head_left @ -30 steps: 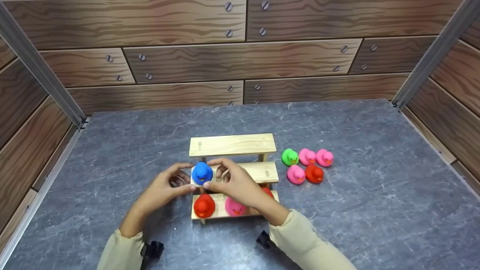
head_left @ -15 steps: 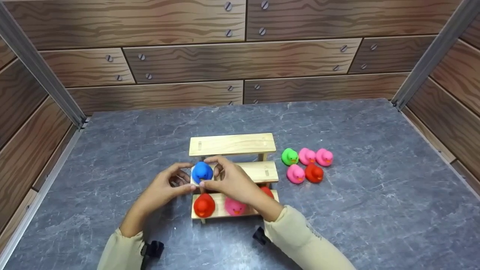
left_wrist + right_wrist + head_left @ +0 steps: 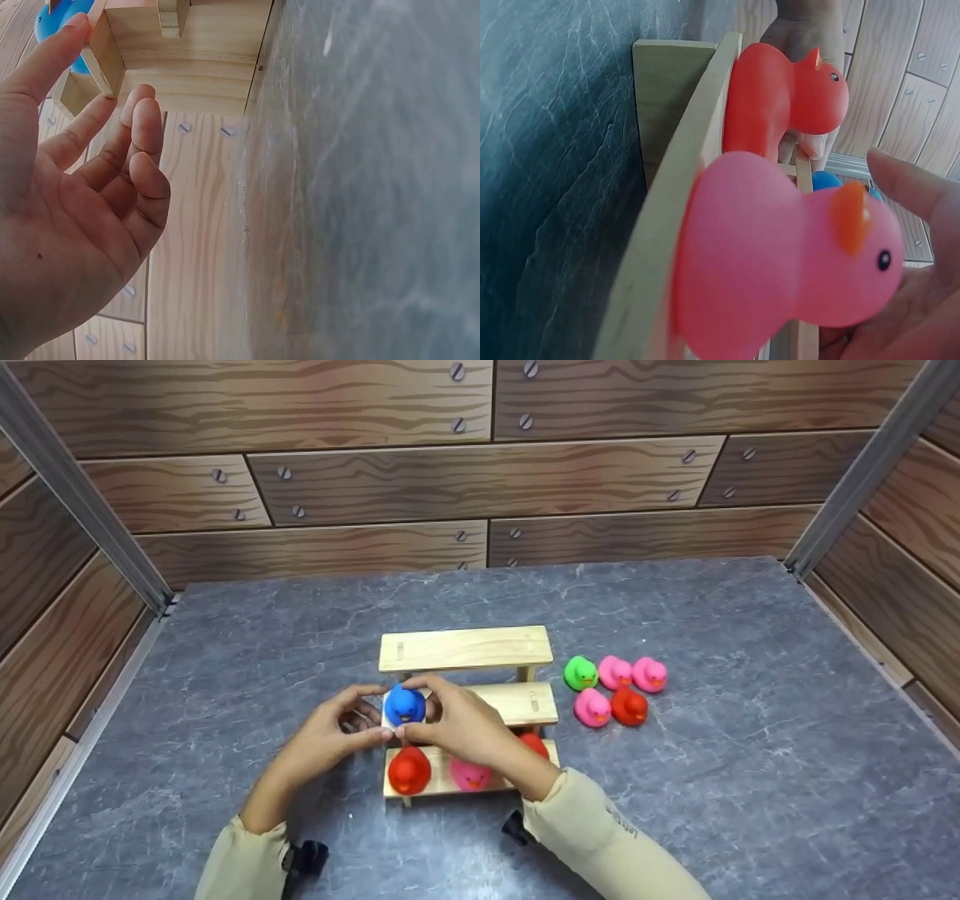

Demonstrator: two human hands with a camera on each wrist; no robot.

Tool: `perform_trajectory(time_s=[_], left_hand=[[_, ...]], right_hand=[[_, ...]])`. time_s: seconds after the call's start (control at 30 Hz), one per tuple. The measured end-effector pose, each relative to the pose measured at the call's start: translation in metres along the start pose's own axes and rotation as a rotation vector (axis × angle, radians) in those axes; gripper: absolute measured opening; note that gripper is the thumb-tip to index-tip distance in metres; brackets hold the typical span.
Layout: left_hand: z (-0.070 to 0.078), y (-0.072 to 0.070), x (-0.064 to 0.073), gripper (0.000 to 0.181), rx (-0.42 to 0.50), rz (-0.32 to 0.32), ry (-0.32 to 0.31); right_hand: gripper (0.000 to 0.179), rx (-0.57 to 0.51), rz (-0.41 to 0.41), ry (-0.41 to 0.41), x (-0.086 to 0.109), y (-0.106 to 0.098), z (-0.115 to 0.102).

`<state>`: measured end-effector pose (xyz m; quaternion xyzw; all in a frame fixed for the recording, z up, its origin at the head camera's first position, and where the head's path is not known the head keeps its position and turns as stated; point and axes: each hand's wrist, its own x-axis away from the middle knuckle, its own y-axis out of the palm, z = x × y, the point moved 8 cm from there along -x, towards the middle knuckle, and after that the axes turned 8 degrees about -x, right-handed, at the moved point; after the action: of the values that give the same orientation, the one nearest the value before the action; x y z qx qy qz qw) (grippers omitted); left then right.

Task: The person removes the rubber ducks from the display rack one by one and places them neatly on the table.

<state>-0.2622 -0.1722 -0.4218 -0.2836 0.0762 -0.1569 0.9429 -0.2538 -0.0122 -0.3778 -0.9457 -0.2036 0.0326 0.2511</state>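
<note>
- One blue duck (image 3: 405, 705), at the left end of the middle shelf (image 3: 517, 705); your right hand (image 3: 463, 724) pinches it.
- One three-shelf wooden rack (image 3: 465, 649); your left hand (image 3: 330, 731), thumb and forefinger parted, grips its middle shelf.
- Bottom shelf (image 3: 441, 780): two red ducks (image 3: 409, 772), one pink duck (image 3: 471, 776) (your right arm (image 3: 536, 774) part-hides them).
- Table (image 3: 750, 735): one green duck (image 3: 580, 673), three pink ducks (image 3: 649, 675), another red duck (image 3: 628, 707).

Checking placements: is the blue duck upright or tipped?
Upright: the head view shows the blue duck head-up over the middle shelf, between left hand and right hand.
</note>
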Motion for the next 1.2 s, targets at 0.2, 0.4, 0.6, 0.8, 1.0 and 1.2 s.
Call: perform_trajectory(time_s=[0.2, 0.4, 0.6, 0.8, 1.0, 1.2], left_hand=[[0.001, 0.000, 0.000, 0.057, 0.000, 0.000, -0.006], [0.002, 0.000, 0.000, 0.056, -0.001, -0.006, -0.006], [0.001, 0.000, 0.000, 0.057, 0.000, -0.004, -0.007], [0.002, 0.000, 0.000, 0.057, -0.017, -0.001, -0.001], [0.001, 0.000, 0.000, 0.057, -0.022, -0.001, -0.014], [0.003, -0.001, 0.001, 0.057, -0.017, -0.001, 0.002]], right_hand=[[0.047, 0.012, 0.004, 0.001, -0.001, -0.001, 0.000], [0.043, 0.027, 0.018, -0.007, -0.001, -0.002, 0.000], [0.042, 0.015, 0.015, -0.011, -0.001, -0.003, 0.000], [0.041, -0.073, -0.001, -0.036, 0.000, -0.008, 0.001], [0.040, -0.111, -0.004, -0.051, 0.003, -0.015, 0.001], [0.038, -0.119, -0.011, -0.073, 0.009, -0.021, -0.001]])
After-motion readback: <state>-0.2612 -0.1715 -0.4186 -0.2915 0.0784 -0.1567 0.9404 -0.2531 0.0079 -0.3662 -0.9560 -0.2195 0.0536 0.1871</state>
